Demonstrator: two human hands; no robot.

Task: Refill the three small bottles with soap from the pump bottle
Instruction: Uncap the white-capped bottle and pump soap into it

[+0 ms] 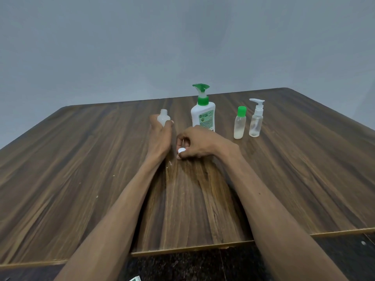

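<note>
White cap [181, 150] sits pinched in your right hand [197, 144]; your left hand [161, 136] grips an uncapped small bottle [163, 118] beside the pump bottle [203, 114].

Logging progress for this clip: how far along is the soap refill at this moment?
Early stage. In hand: the left hand holds an uncapped small bottle, and the right hand pinches its white cap near the table. Left: the green-capped bottle and clear spray bottle stand closed beside the pump bottle. No pumping has started.
</note>
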